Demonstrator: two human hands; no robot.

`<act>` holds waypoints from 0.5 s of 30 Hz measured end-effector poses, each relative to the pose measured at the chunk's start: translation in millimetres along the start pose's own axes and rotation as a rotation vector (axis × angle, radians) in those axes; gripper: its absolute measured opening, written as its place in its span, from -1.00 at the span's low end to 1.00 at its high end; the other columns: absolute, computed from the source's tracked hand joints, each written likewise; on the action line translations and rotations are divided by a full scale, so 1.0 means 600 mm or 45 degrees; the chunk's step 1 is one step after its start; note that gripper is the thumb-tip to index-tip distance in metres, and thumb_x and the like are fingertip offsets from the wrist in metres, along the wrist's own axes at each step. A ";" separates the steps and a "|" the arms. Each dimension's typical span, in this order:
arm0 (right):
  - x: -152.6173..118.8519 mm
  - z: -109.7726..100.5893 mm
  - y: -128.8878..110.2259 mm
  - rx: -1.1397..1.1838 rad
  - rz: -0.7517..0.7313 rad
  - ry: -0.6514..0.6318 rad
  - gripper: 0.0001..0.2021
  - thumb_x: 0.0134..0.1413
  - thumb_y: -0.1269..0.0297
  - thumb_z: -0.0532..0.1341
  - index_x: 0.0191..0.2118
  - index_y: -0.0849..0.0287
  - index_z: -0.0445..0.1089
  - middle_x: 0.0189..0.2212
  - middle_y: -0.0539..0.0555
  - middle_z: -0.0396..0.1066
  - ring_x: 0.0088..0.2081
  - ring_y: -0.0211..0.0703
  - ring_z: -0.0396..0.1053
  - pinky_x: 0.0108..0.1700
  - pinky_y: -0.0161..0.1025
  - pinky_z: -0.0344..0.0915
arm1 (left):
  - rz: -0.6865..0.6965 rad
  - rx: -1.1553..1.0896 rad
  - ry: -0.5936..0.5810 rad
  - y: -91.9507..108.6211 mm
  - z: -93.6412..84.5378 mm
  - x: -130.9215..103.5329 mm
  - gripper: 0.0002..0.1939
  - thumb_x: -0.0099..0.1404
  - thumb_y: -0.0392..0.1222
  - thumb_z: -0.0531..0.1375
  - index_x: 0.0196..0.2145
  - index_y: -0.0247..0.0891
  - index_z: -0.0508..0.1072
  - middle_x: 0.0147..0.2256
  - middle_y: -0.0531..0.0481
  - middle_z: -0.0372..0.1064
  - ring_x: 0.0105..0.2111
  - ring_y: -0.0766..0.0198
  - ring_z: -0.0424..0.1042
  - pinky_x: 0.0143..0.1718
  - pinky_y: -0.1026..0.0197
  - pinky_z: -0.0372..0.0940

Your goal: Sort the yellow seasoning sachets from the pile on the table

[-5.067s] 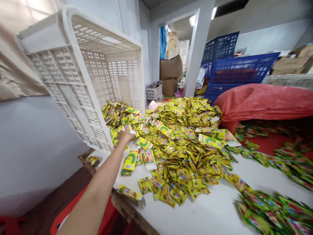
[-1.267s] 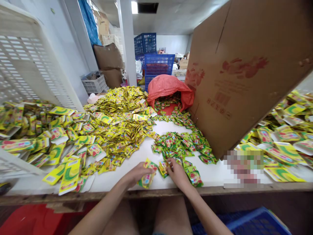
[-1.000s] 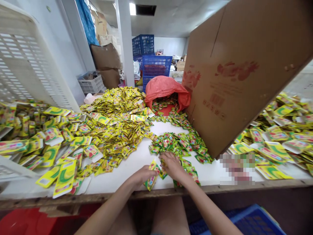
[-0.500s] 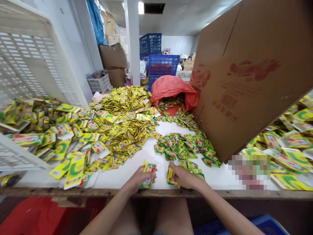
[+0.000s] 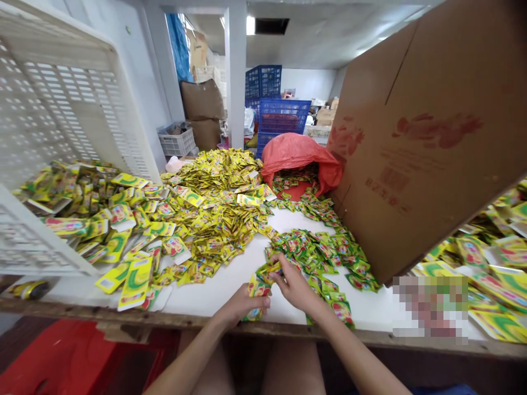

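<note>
My left hand (image 5: pixel 242 304) is closed around a small yellow-and-green carton (image 5: pixel 256 288) with red fruit print, held upright near the table's front edge. My right hand (image 5: pixel 290 281) pinches small sachets (image 5: pixel 272 267) at the carton's upper end; whether they are inside it or only touching it I cannot tell. Green sachets (image 5: pixel 304 247) lie heaped just beyond my right hand, and several more lie beside its wrist. To the left spreads a large heap of yellow sachets (image 5: pixel 214 219), with flat yellow-green cartons (image 5: pixel 135 281) at its near side.
A white plastic crate (image 5: pixel 93 131) lies tipped at left, cartons spilling out. A red sack (image 5: pixel 294 151) opens toward me at the back, with green sachets inside. A large cardboard box (image 5: pixel 420 148) leans at right, more cartons (image 5: pixel 494 291) beyond it. A red stool (image 5: pixel 61 356) stands below.
My right hand has moved left and up from the table, bringing its sachets to the carton in my left hand. The whole view has shifted slightly.
</note>
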State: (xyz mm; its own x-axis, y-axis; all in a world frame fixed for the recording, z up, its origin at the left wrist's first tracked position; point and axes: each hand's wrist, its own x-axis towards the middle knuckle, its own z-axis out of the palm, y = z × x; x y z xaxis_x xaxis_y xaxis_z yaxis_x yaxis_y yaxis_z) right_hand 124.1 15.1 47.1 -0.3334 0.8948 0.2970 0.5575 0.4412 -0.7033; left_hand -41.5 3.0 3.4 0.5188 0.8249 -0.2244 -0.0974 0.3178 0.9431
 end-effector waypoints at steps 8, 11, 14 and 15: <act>0.011 -0.012 -0.048 -0.553 -0.109 -0.241 -0.77 -0.04 0.59 0.05 -0.26 0.16 0.23 -0.26 0.11 0.24 -0.17 -0.09 0.21 -0.16 -0.22 0.16 | 0.016 0.053 -0.008 -0.009 -0.001 0.009 -0.84 -0.06 -0.22 0.24 -0.52 -0.36 0.37 -0.62 0.05 0.32 -0.60 0.35 0.29 -0.52 0.31 0.17; 0.015 -0.011 -0.049 -0.364 -0.095 -0.253 -0.76 0.04 0.52 0.05 -0.15 0.17 0.19 -0.25 0.12 0.26 -0.18 -0.13 0.24 -0.17 -0.25 0.17 | 0.022 0.053 0.002 -0.011 -0.004 0.007 -0.81 -0.04 -0.18 0.25 -0.50 -0.37 0.38 -0.59 0.02 0.35 -0.58 0.34 0.31 -0.50 0.29 0.19; 0.016 -0.005 -0.040 -0.224 -0.039 -0.160 -0.79 0.06 0.49 0.07 -0.15 0.16 0.21 -0.32 0.06 0.30 -0.26 -0.17 0.27 -0.23 -0.27 0.19 | 0.041 0.043 -0.020 -0.007 -0.007 0.001 -0.75 -0.03 -0.13 0.26 -0.47 -0.39 0.41 -0.54 -0.02 0.39 -0.53 0.31 0.34 -0.44 0.26 0.22; 0.016 -0.001 -0.038 -0.234 -0.043 -0.110 -0.85 0.06 0.47 0.10 -0.22 0.16 0.25 -0.34 0.05 0.30 -0.26 -0.16 0.26 -0.22 -0.26 0.19 | 0.053 0.041 -0.038 -0.006 -0.007 -0.001 -0.74 -0.03 -0.11 0.26 -0.46 -0.39 0.42 -0.52 -0.03 0.39 -0.51 0.29 0.35 -0.42 0.25 0.23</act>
State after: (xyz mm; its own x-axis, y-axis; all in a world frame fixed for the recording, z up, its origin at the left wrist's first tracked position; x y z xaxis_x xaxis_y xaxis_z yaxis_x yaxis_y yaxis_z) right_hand 108.7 13.8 66.1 -0.4140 0.8735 0.2561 0.6716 0.4830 -0.5619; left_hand -45.0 3.5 -0.8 0.5399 0.8228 -0.1777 -0.0923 0.2676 0.9591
